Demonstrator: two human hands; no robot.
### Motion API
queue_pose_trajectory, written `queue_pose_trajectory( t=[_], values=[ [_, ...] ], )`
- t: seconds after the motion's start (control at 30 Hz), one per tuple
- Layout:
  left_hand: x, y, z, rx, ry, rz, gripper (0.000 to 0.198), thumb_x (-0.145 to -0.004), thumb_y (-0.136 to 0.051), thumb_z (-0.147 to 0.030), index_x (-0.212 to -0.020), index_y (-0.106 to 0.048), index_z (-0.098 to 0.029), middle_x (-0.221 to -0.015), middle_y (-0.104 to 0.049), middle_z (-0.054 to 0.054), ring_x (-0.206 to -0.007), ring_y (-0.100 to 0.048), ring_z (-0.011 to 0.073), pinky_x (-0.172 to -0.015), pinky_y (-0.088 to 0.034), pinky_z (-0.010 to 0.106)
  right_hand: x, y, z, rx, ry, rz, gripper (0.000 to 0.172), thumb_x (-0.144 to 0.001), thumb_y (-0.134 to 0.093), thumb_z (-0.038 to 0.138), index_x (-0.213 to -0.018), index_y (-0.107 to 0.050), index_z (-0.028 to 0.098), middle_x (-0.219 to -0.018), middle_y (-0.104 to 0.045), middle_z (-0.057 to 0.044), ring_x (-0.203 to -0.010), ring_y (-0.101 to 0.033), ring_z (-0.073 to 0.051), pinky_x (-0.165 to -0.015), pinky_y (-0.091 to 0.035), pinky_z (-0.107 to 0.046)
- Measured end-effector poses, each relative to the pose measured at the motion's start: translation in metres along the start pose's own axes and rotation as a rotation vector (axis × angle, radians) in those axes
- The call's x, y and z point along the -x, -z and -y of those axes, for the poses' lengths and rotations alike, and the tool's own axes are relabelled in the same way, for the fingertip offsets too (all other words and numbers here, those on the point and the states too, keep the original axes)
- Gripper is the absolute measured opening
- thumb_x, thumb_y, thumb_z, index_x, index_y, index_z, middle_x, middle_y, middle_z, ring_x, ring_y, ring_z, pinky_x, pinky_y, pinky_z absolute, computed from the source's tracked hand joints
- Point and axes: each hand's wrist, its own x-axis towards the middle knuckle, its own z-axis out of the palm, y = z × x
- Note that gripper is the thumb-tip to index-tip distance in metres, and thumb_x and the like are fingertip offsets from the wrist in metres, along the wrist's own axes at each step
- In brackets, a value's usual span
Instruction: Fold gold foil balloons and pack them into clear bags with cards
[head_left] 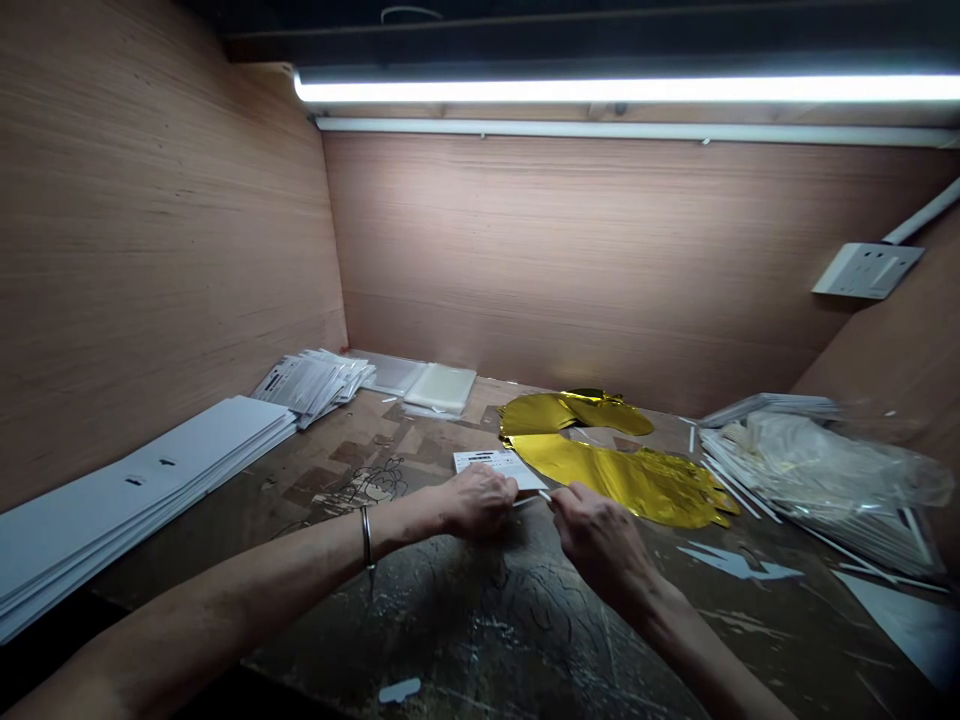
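Note:
My left hand (478, 502) rests closed on the worn table, its fingers pressing the near edge of a white printed card (496, 465). A thin bracelet circles that wrist. My right hand (596, 535) is closed in a pinch just to the right, holding the end of a thin white straw (541, 495) between the two hands. Right behind the hands lies a flat gold foil balloon (615, 470), crumpled and curved, its far lobe toward the back wall.
A stack of long white cards (135, 490) runs along the left wall. Printed cards (311, 382) and clear bags (439, 387) lie at the back left. A plastic bag of white straws (817, 465) fills the right. A wall socket (866, 270) is mounted upper right.

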Motion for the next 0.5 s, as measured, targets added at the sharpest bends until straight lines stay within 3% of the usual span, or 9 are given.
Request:
queue_pose_trajectory(
  t=[0.1, 0.2, 0.27, 0.37, 0.5],
  values=[
    [0.005, -0.006, -0.011, -0.076, -0.102, 0.064, 0.012, -0.067, -0.040, -0.009, -0.076, -0.048, -0.008, -0.069, -0.057, 0.013, -0.061, -0.055, 0.0221, -0.053, -0.043, 0.031, -0.008, -0.021, -0.001, -0.055, -0.028, -0.007, 0.016, -0.074, -0.040, 0.020, -0.062, -0.050, 0.017, -0.064, -0.056, -0.006, -0.060, -0.051, -0.017, -0.052, -0.030, -0.025],
    [0.011, -0.013, -0.015, -0.094, -0.084, 0.089, 0.014, -0.066, -0.041, -0.007, -0.078, -0.047, -0.008, -0.071, -0.057, 0.013, -0.062, -0.055, 0.0215, -0.054, -0.044, 0.031, -0.009, -0.037, -0.007, -0.345, -0.207, 0.024, 0.016, -0.069, -0.048, 0.032, -0.063, -0.045, 0.018, -0.061, -0.055, -0.004, -0.060, -0.052, -0.018, -0.051, -0.033, -0.026],
    [0.015, -0.018, -0.015, -0.105, -0.065, 0.086, 0.015, -0.065, -0.042, -0.007, -0.079, -0.047, -0.008, -0.071, -0.057, 0.013, -0.062, -0.056, 0.0215, -0.054, -0.044, 0.032, -0.005, -0.044, -0.011, -0.573, -0.316, 0.107, 0.021, -0.069, -0.046, 0.037, -0.063, -0.041, 0.019, -0.051, -0.052, 0.000, -0.047, -0.051, -0.015, -0.044, -0.035, -0.025],
    [0.018, -0.022, -0.016, -0.103, -0.056, 0.082, 0.015, -0.066, -0.042, -0.008, -0.079, -0.047, -0.008, -0.070, -0.057, 0.013, -0.061, -0.056, 0.0214, -0.054, -0.044, 0.031, 0.005, -0.047, -0.014, -0.789, -0.374, 0.233, 0.022, -0.069, -0.045, 0.039, -0.074, -0.042, 0.018, -0.044, -0.050, 0.005, -0.033, -0.046, -0.012, -0.035, -0.037, -0.024],
    [0.021, -0.022, -0.016, -0.078, -0.051, 0.075, 0.013, -0.067, -0.040, -0.008, -0.079, -0.047, -0.009, -0.070, -0.057, 0.012, -0.062, -0.056, 0.0208, -0.053, -0.044, 0.030, 0.015, -0.041, -0.015, -1.340, -0.503, 0.326, 0.032, -0.053, -0.064, 0.034, -0.076, -0.050, 0.016, -0.056, -0.056, 0.002, -0.047, -0.053, -0.012, -0.046, -0.045, -0.027]
  ],
)
